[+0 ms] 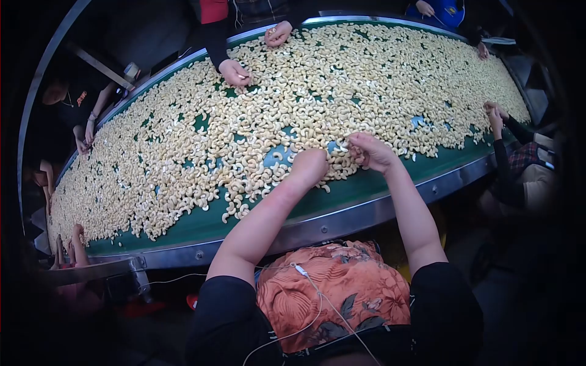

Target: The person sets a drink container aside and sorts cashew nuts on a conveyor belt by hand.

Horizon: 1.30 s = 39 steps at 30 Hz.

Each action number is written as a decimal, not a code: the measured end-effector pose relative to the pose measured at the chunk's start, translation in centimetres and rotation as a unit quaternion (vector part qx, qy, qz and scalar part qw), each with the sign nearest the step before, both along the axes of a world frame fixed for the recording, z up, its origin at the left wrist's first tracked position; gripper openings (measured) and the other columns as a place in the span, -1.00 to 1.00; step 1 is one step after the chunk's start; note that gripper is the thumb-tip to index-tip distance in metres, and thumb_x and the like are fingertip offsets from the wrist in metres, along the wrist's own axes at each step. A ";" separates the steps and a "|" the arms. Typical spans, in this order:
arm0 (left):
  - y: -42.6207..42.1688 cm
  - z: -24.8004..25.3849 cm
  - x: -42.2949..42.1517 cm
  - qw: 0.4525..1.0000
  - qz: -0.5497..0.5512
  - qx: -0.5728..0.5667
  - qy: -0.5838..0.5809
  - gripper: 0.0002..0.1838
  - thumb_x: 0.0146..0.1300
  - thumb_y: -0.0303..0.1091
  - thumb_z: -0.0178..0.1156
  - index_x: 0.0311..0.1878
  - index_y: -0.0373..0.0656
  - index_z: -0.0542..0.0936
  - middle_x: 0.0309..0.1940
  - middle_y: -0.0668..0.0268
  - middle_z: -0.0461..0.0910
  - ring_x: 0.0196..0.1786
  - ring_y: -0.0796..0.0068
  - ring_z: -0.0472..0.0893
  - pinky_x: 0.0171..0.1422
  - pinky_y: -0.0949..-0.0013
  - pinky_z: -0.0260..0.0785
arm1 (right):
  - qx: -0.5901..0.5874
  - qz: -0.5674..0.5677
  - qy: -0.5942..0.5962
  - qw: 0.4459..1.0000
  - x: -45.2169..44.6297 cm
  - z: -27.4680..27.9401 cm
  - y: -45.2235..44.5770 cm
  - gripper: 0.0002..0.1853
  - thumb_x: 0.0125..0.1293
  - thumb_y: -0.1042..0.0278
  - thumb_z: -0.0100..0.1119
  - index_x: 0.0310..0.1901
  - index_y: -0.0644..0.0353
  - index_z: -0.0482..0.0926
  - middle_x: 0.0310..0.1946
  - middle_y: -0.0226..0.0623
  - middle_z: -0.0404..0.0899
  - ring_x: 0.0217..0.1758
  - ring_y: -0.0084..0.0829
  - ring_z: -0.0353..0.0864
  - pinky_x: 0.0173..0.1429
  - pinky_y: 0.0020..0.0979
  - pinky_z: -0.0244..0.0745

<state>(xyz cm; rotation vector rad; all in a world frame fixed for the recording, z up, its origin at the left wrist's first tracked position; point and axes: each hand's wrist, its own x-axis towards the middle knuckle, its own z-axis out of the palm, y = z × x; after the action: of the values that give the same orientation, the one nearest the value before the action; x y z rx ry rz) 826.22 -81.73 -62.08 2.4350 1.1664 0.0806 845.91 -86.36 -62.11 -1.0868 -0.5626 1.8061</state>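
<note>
Pale cashew nuts [268, 122] lie thickly spread over a green conveyor belt [354, 190]. My left hand [311, 166] is low over the nuts near the close edge, back of the hand up, its fingers curled and mostly hidden from me. Just to its right, my right hand [373, 152] is turned partly palm-up with bent fingers. Small brownish lumps that look like cashew nuts show inside its curl. The two hands are close together, with loose nuts between and around them.
A metal rail [317, 230] borders the belt on my side. Across it, a co-worker's hands [235, 73] reach into the nuts. Other people's hands are at the left, at the far right corner and at the right [495, 116]. A thin white cable [320, 293] hangs over my patterned apron [329, 293].
</note>
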 end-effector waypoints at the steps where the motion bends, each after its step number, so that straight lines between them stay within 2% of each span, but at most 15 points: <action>1: 0.1 0.3 0.0 0.999 0.011 -0.034 -0.011 -0.82 -0.04 -0.35 0.07 -0.45 -0.21 0.62 -0.53 0.03 0.57 -0.40 0.13 0.60 -0.25 0.17 0.44 | 0.000 0.036 -0.049 0.998 -0.8 -0.1 -0.5 -0.83 0.21 0.22 0.15 -0.31 0.12 0.48 -0.54 -0.56 0.42 -0.53 -0.72 0.37 -0.53 -0.67 0.20; 3: 0.6 0.8 -0.4 0.994 0.032 -0.100 -0.031 -0.81 -0.05 -0.35 0.09 -0.45 -0.23 0.61 -0.51 0.00 0.56 -0.38 0.08 0.59 -0.24 0.15 0.43 | 0.002 0.108 -0.146 0.983 -2.5 -0.1 -1.3 -0.86 0.20 0.27 0.15 -0.34 0.15 0.49 -0.48 -0.53 0.45 -0.48 -0.71 0.37 -0.48 -0.66 0.23; 4: 1.1 -0.3 -1.3 0.990 0.033 -0.096 -0.097 -0.84 -0.03 -0.34 0.14 -0.45 -0.22 0.61 -0.56 0.12 0.58 -0.50 0.23 0.58 -0.39 0.25 0.41 | 0.087 0.111 -0.240 0.960 -3.7 -0.6 -1.8 -0.83 0.16 0.25 0.18 -0.35 0.17 0.52 -0.49 -0.48 0.48 -0.46 -0.63 0.43 -0.44 -0.59 0.30; 5: 1.7 -0.4 -2.2 0.966 0.077 -0.197 -0.145 -0.85 0.00 -0.34 0.14 -0.43 -0.22 0.60 -0.55 0.17 0.57 -0.50 0.33 0.56 -0.41 0.34 0.38 | 0.170 0.112 -0.329 0.922 -5.1 -0.8 -2.2 -0.79 0.12 0.23 0.22 -0.35 0.20 0.55 -0.50 -0.43 0.50 -0.44 -0.56 0.48 -0.40 -0.51 0.37; 6: 2.1 -0.4 -3.2 0.928 0.122 -0.296 -0.190 -0.85 0.04 -0.34 0.14 -0.40 -0.21 0.58 -0.53 0.23 0.57 -0.51 0.43 0.54 -0.44 0.43 0.35 | 0.206 0.137 -0.438 0.864 -6.1 -0.7 -2.6 -0.81 0.07 0.27 0.22 -0.34 0.21 0.58 -0.44 -0.23 0.55 -0.38 -0.35 0.54 -0.29 -0.39 0.43; 7: 2.4 -0.4 -4.0 0.875 0.166 -0.390 -0.232 -0.86 0.07 -0.33 0.15 -0.38 -0.21 0.57 -0.51 0.28 0.57 -0.52 0.54 0.52 -0.47 0.52 0.32 | 0.313 0.137 -0.559 0.756 -6.8 -0.5 -3.0 -0.82 0.07 0.30 0.18 -0.34 0.22 0.55 -0.41 -0.12 0.52 -0.36 -0.19 0.54 -0.25 -0.29 0.44; 10: 1.8 0.6 -5.8 0.665 0.237 -0.531 -0.468 -0.86 0.12 -0.34 0.16 -0.29 -0.17 0.50 -0.50 0.37 0.50 -0.58 0.66 0.41 -0.56 0.64 0.18 | 0.333 0.144 -0.599 0.714 -7.6 -0.2 -3.9 -0.85 0.12 0.33 0.11 -0.41 0.24 0.47 -0.42 -0.15 0.46 -0.34 -0.12 0.51 -0.26 -0.21 0.43; 13: 1.1 1.7 -4.9 0.650 0.232 -0.550 -0.471 -0.81 0.13 -0.35 0.17 -0.21 -0.16 0.45 -0.49 0.38 0.46 -0.63 0.67 0.35 -0.61 0.62 0.12 | 0.365 0.166 -0.600 0.692 -7.0 -0.4 -4.2 -0.86 0.11 0.36 0.08 -0.41 0.25 0.42 -0.42 -0.16 0.42 -0.32 -0.13 0.50 -0.26 -0.20 0.43; 15: 0.6 1.0 -3.4 0.739 0.214 -0.505 -0.390 -0.88 0.16 -0.33 0.15 -0.33 -0.16 0.51 -0.55 0.39 0.47 -0.61 0.70 0.39 -0.60 0.63 0.15 | 0.380 0.163 -0.605 0.681 -6.5 -0.3 -4.8 -0.88 0.09 0.39 0.05 -0.39 0.25 0.41 -0.40 -0.15 0.42 -0.30 -0.14 0.50 -0.26 -0.20 0.43; 16: 0.1 1.1 -2.7 0.826 0.186 -0.432 -0.311 -0.87 0.13 -0.32 0.16 -0.36 -0.18 0.53 -0.55 0.34 0.51 -0.58 0.60 0.45 -0.55 0.55 0.23 | 0.384 0.168 -0.607 0.675 -6.1 -0.2 -5.1 -0.89 0.09 0.41 0.04 -0.38 0.25 0.41 -0.39 -0.15 0.42 -0.29 -0.14 0.50 -0.25 -0.21 0.43; 19: -1.2 -0.6 -1.3 0.988 0.059 -0.069 -0.121 -0.86 0.04 -0.33 0.16 -0.39 -0.19 0.59 -0.47 0.17 0.58 -0.39 0.26 0.58 -0.30 0.30 0.40 | 0.407 0.189 -0.604 0.659 -5.3 -0.1 -5.4 -0.89 0.08 0.45 0.00 -0.35 0.25 0.39 -0.35 -0.15 0.41 -0.25 -0.16 0.50 -0.24 -0.22 0.44; 20: -1.5 0.1 -0.9 0.989 0.071 -0.084 -0.102 -0.84 -0.01 -0.33 0.14 -0.36 -0.16 0.60 -0.43 0.12 0.57 -0.29 0.11 0.56 -0.16 0.21 0.39 | 0.416 0.194 -0.601 0.655 -5.1 -0.2 -5.4 -0.90 0.08 0.46 -0.01 -0.34 0.25 0.39 -0.35 -0.15 0.41 -0.25 -0.17 0.50 -0.23 -0.23 0.45; 27: -1.4 -0.5 -0.8 0.989 0.091 -0.072 -0.096 -0.83 0.01 -0.34 0.14 -0.35 -0.17 0.61 -0.42 0.12 0.58 -0.31 0.16 0.58 -0.17 0.25 0.41 | 0.449 0.265 -0.594 0.613 -4.7 0.2 -4.2 -0.89 0.07 0.49 -0.04 -0.33 0.26 0.41 -0.35 -0.16 0.41 -0.24 -0.19 0.50 -0.20 -0.25 0.46; 32: -1.5 -0.3 -0.6 0.980 0.137 -0.082 -0.120 -0.85 0.05 -0.32 0.17 -0.34 -0.15 0.60 -0.66 0.23 0.54 -0.61 0.46 0.51 -0.49 0.39 0.35 | 0.489 0.260 -0.595 0.583 -4.2 -0.9 -4.1 -0.89 0.08 0.47 -0.04 -0.35 0.28 0.44 -0.35 -0.13 0.43 -0.24 -0.19 0.52 -0.20 -0.25 0.47; 39: -1.8 0.0 -0.2 0.967 0.188 -0.103 -0.137 -0.85 0.07 -0.32 0.17 -0.35 -0.17 0.60 -0.74 0.31 0.47 -0.71 0.57 0.43 -0.62 0.44 0.25 | 0.489 0.276 -0.594 0.576 -3.9 -1.2 -3.8 -0.89 0.10 0.46 -0.06 -0.39 0.29 0.46 -0.37 -0.11 0.46 -0.27 -0.16 0.54 -0.22 -0.24 0.46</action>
<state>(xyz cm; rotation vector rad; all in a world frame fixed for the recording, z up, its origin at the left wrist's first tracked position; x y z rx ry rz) 826.01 -83.51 -62.09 1.9263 1.4123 0.3791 842.02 -90.13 -63.32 -1.1581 -2.5583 0.5094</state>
